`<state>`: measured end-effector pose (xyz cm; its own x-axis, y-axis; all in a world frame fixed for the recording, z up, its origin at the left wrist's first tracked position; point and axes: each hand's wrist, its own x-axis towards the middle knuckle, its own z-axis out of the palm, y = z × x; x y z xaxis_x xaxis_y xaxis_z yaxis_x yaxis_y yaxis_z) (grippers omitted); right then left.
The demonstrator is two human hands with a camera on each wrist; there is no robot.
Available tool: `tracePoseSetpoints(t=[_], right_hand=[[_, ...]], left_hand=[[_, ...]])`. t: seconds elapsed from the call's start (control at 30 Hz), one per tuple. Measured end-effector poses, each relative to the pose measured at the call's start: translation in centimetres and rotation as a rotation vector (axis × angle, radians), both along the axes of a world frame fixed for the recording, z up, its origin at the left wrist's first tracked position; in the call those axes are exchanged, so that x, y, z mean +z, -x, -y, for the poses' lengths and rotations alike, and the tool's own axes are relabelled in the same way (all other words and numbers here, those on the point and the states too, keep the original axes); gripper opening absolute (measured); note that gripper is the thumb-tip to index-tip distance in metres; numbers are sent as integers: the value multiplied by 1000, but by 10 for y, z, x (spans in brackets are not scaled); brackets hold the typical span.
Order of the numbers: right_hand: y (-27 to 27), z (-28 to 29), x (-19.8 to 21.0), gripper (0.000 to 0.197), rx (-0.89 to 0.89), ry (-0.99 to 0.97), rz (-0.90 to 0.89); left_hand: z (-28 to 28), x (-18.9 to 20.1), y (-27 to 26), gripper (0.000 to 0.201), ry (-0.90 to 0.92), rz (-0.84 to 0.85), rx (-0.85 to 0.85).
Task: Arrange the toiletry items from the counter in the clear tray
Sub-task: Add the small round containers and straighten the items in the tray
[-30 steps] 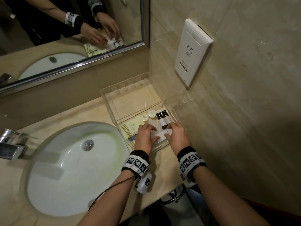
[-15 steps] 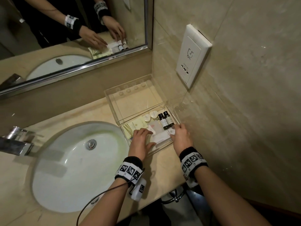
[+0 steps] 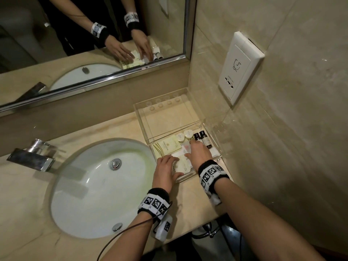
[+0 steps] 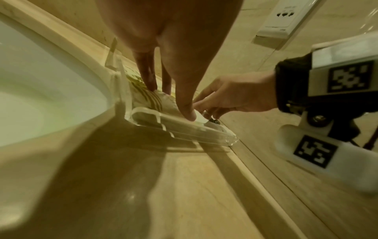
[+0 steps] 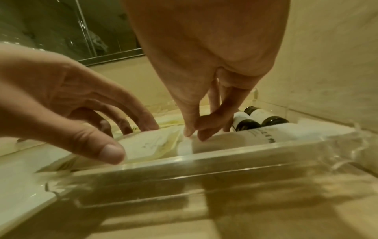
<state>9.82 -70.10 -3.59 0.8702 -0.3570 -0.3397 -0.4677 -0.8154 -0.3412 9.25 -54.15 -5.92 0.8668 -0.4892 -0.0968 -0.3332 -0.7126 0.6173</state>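
Note:
The clear tray (image 3: 145,127) stands on the counter against the right wall. Its near half holds a gold-striped sachet (image 3: 165,146), two round white caps (image 3: 184,135), two dark bottles (image 3: 203,139) lying side by side, and white packets (image 3: 182,163). My left hand (image 3: 166,165) rests on the packets at the tray's front left, fingers spread, thumb (image 5: 110,152) at the front wall. My right hand (image 3: 195,151) reaches in beside the bottles (image 5: 259,121). In the right wrist view its thumb and a finger (image 5: 193,133) meet on a white packet (image 5: 214,142).
A white sink basin (image 3: 101,185) lies left of the tray, with a chrome faucet (image 3: 32,157) at its far left. The mirror (image 3: 94,34) runs behind the counter. A white wall socket (image 3: 239,66) sits above the tray. The counter's front edge is close behind my wrists.
My right hand has moved from the tray's front right corner further in and leftward, up to the bottles. My left hand stays on the front packets.

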Motion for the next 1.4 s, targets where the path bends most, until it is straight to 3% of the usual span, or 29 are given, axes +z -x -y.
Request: tracePoseSetpoints(t=[0.17,0.27,0.57,0.8,0.97,1.07,1.23,1.4], right_hand=[[-14,-4,-1,53,-23,20,-109],[-18,-6,-2,43,-8,5,-152],[-18,-5,-3,22,-141,-107,-71],[-19,-8,-1,39,-141,-74,-153],[-22,-4,2,63,-314,-176,-209],[-20,-3,3,38,-262,-169,-258],[-16,-2,5,32,-226,-182,-229],[-13,-1,8,21,-311,-275,-169]], left_hand=[[-2,-3,-1,50,5,9,-7],[-2,-4,-1,50,7,13,-3],[-2,-9,-3,50,7,26,-8],[-1,-10,-3,51,-3,18,-10],[-2,-11,-3,52,-9,19,-12],[-2,-10,-2,51,-2,26,-15],[-1,-10,-1,51,5,27,-17],[-2,-9,0,51,19,31,-18]])
